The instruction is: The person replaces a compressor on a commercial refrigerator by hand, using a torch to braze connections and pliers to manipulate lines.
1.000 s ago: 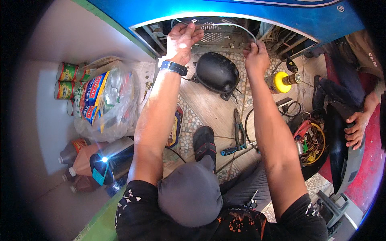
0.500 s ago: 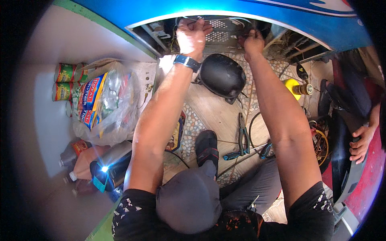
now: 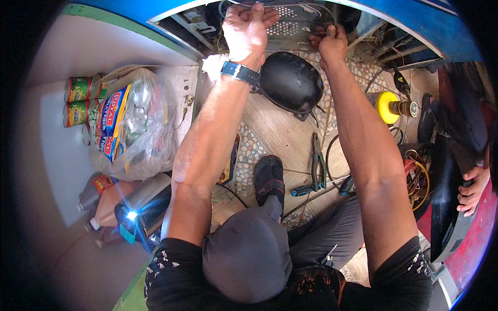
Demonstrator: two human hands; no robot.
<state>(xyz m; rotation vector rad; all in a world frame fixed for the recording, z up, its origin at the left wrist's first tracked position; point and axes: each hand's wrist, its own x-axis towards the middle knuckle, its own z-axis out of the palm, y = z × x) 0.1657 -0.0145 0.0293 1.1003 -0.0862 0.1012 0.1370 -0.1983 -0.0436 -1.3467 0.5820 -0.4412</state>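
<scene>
Right hand (image 3: 332,45): is lying nearer the tube, thumb and fingertips together, apparently pinching its drooping end (the shadow is making the contact hard to read).
Tube (image 3: 321,8): is arching just above the right fingers, thin, pale and smooth; its long axis is bowing up and leftward from them, toward the other hand.
Left hand (image 3: 248,33): is facing palm up, fingers loosely curling and standing a little apart; whether they are gripping the tube I cannot tell.
Grille (image 3: 287,28): is showing between the two hands, dull metal, punched with rows of round holes.
Watch (image 3: 239,73): is circling the arm below the left hand, its strap dark and smooth.
Compressor (image 3: 291,80): is sitting on the floor (image 3: 282,129) between the forearms, black, domed, faintly shiny and scuffed; the floor is mixing wood-look strips with pebbled bands.
Panel (image 3: 137,9): is spreading beyond the hands, glossy blue, with a pale curved edge.
Canister (image 3: 386,107): is showing right of the right hand, rounded, bright yellow, with a brassy neck.
Pliers (image 3: 317,160): are lying on the floor, slim, dark, metallic, nose pointing toward the compressor.
Bag (image 3: 150,124): is slumping far left, clear, crinkled plastic.
</scene>
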